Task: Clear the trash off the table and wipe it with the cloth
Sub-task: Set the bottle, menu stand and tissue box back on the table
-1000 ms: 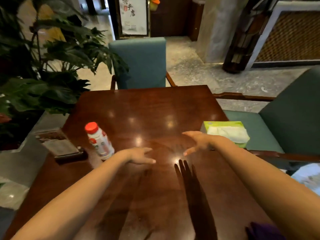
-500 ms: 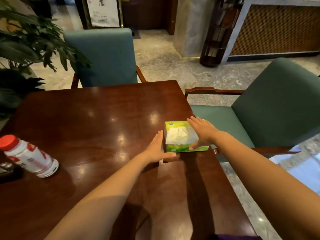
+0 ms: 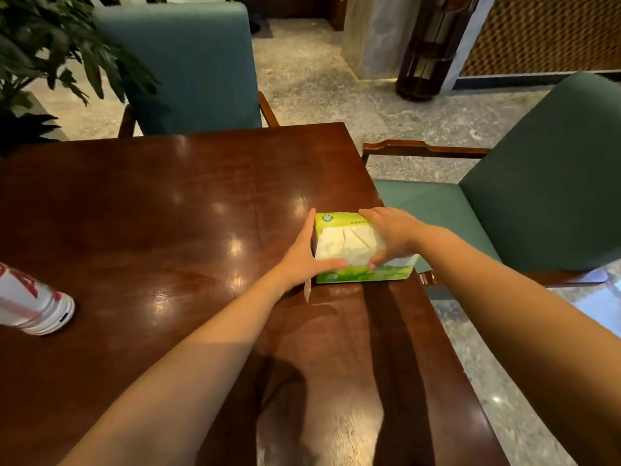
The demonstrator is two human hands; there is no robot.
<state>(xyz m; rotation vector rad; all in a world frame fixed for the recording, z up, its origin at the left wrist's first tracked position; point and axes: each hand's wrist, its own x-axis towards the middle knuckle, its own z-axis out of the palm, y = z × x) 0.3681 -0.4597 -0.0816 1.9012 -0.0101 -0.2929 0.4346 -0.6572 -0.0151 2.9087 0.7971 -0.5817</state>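
Note:
A green pack of white tissues lies at the right edge of the dark wooden table. My left hand presses against its left side, thumb on the near top edge. My right hand lies over its right side, fingers curled down onto the tissues. Both hands grip the pack between them. A white bottle with red print lies on its side at the table's left edge, partly out of view.
A teal chair stands at the far side of the table and a green armchair at its right. A leafy plant overhangs the far left corner. Stone floor lies beyond.
My view has swung right, pushing the bottle to the left edge. Both hands went from the table's middle to the tissue pack and now close on its two sides.

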